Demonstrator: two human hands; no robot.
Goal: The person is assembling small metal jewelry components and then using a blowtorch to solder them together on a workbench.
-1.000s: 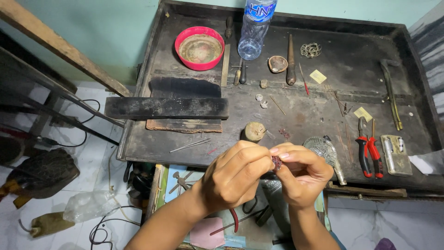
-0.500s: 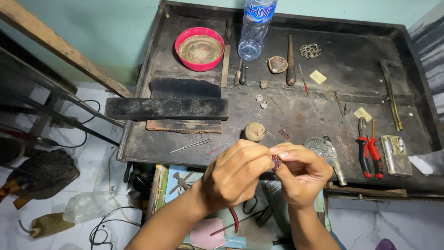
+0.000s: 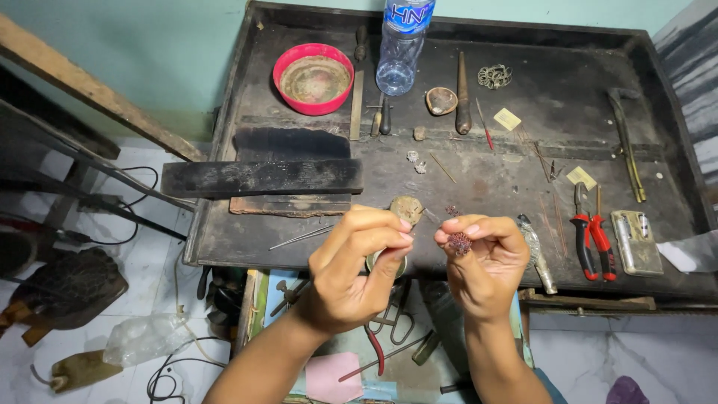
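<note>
Two bare hands hover over the near edge of the dark workbench point(image 3: 479, 179). Right hand point(image 3: 485, 262) pinches a small reddish beaded piece point(image 3: 459, 243) between thumb and fingertips; left hand point(image 3: 357, 273) sits just left of it, fingers curled together, cannot tell if anything is gripped. Piece is too small to read an axis. Beyond it lies a round tan lump point(image 3: 406, 209); red-handled pliers point(image 3: 593, 243) well right; red bowl point(image 3: 313, 78) and bottle point(image 3: 399, 45) far back. Nothing between the hands.
</note>
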